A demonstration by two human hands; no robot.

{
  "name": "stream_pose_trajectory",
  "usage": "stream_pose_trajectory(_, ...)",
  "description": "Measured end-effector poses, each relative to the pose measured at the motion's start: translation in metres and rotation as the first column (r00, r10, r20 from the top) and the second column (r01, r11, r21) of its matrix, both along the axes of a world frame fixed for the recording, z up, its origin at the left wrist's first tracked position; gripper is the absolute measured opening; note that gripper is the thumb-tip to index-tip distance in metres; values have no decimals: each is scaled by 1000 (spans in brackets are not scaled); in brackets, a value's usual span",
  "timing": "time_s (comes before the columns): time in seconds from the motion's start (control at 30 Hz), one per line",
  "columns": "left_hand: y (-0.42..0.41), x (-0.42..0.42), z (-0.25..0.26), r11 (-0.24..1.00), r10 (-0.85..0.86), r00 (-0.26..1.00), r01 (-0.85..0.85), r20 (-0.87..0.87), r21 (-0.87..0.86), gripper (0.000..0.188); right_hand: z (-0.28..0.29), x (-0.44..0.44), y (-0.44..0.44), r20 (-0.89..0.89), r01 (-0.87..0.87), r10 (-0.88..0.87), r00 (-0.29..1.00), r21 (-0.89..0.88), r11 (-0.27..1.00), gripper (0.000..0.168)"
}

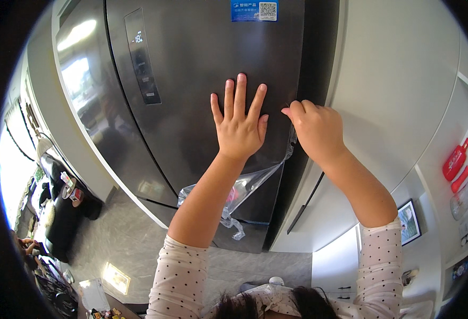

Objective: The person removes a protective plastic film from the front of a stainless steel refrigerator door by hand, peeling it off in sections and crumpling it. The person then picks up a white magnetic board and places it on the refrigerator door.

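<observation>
A dark grey refrigerator (178,71) with a lit display panel (143,56) fills the upper middle. My left hand (240,123) lies flat on its door with the fingers spread, holding nothing. At the door's right edge, my right hand (315,125) is closed, thumb against the curled fingers. Clear plastic film (258,181) hangs from just below my right hand, along the door edge and behind my left forearm. Whether the fingertips pinch the film's upper end is hard to see. A blue sticker (244,10) with a printed code is on the door's top.
White cabinet panels (393,79) stand right of the refrigerator, with a black handle (305,204) low down. Further right are shelves with red objects (455,161) and a framed picture (409,223). A black sofa (64,219) is at the left, on grey tiled floor (114,227).
</observation>
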State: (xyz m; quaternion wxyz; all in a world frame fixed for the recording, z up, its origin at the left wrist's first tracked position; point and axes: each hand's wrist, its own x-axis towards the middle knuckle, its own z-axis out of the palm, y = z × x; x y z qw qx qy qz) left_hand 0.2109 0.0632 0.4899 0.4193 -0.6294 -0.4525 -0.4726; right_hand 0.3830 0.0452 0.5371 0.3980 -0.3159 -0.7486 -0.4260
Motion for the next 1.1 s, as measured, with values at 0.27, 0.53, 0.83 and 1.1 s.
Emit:
stream_pose_trajectory(0.27, -1, -1, 3, 1000, 7, 1000, -8, -15, -19, 52, -6, 17, 12, -201, -249, 231, 952, -65, 966, 27)
stream_pose_trajectory(0.53, -2, 0, 1, 1000, -5, 1000, 5, -6, -6, 53, 6, 19, 7, -274, -196, 175, 946, -50, 979, 37)
stream_pose_trajectory(0.83, -5, 1, 1, 999, 12, 1000, -12, -5, -39, 54, 22, 1, 0, -1, 112, -112, 994, -38, 993, 35)
stream_pose_trajectory(1.1, -3, 4, 2, 1000, 8, 1000, -8, -1, -23, 53, 21, 10, 11, 64, -114, 107, 992, 106, 988, 25)
